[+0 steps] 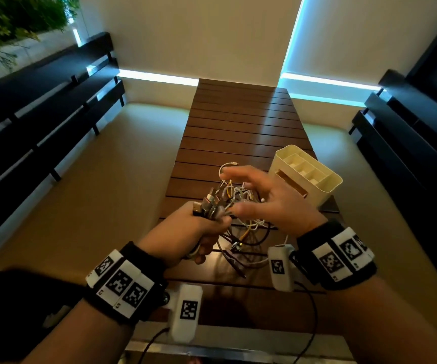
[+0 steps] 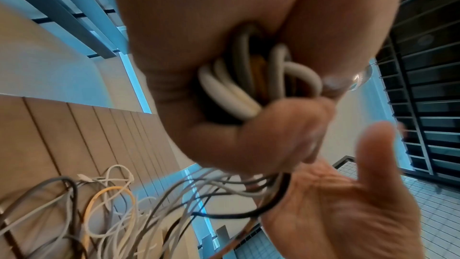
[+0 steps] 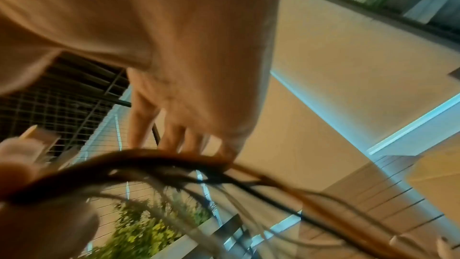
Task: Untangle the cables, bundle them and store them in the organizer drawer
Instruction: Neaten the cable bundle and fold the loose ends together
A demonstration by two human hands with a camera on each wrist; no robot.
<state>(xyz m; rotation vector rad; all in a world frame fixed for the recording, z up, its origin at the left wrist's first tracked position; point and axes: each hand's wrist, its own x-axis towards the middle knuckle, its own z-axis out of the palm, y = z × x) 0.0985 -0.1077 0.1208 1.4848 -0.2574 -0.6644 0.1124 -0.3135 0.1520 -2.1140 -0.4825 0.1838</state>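
Note:
A tangle of white, yellow and dark cables [image 1: 241, 206] lies on the slatted wooden table [image 1: 238, 122], partly lifted. My left hand [image 1: 204, 227] grips a bunch of cable ends, with connectors sticking up out of the fist. In the left wrist view its fingers curl round white cable loops [image 2: 239, 88]. My right hand [image 1: 249, 193] hovers open over the tangle, fingers spread, palm facing left. The right wrist view is blurred; dark cable strands [image 3: 174, 164] cross in front of straight fingers [image 3: 171, 135]. The cream organizer [image 1: 314, 190] stands just right of my right hand.
Loose cable loops [image 2: 104, 214] trail over the table towards me. The table is narrow, with pale floor [image 1: 107, 179] on both sides. Black slatted benches [image 1: 41, 114] line the left, and dark furniture [image 1: 409, 143] the right.

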